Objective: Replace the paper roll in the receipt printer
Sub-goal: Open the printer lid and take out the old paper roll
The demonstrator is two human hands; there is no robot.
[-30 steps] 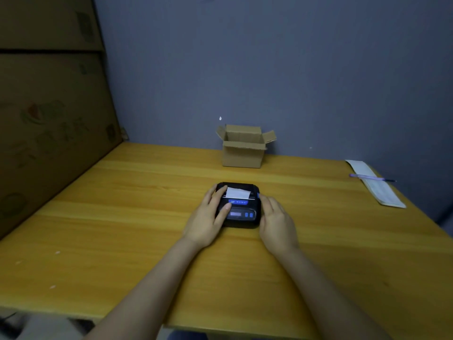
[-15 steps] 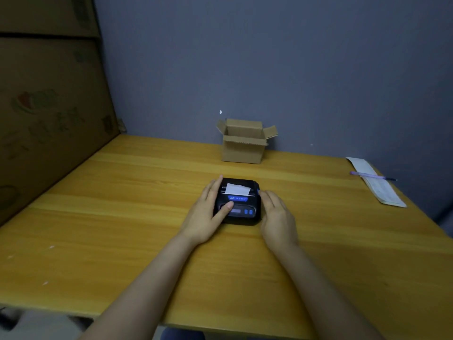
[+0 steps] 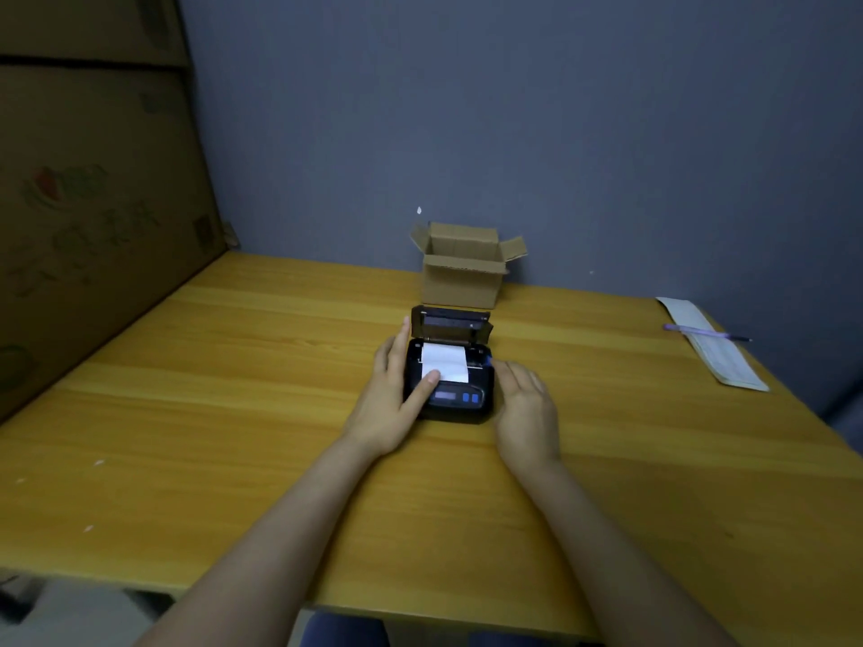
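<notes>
A small black receipt printer (image 3: 460,401) sits mid-table. Its lid (image 3: 450,325) stands raised at the back. White paper (image 3: 446,359) from the roll inside lies over the front of the printer. My left hand (image 3: 390,399) holds the printer's left side, its thumb lying on the paper's lower left corner. My right hand (image 3: 525,410) rests against the printer's right side, fingers straight and together, pointing toward the blue latch at the corner.
An open cardboard box (image 3: 464,266) stands behind the printer by the wall. A paper slip (image 3: 719,354) with a purple pen (image 3: 705,332) on it lies at the right edge. Large cardboard cartons (image 3: 93,203) line the left side.
The printer's lid, closed before, now stands open at the back, exposing more paper. My left thumb has slid onto the paper. Both hands stay beside the printer.
</notes>
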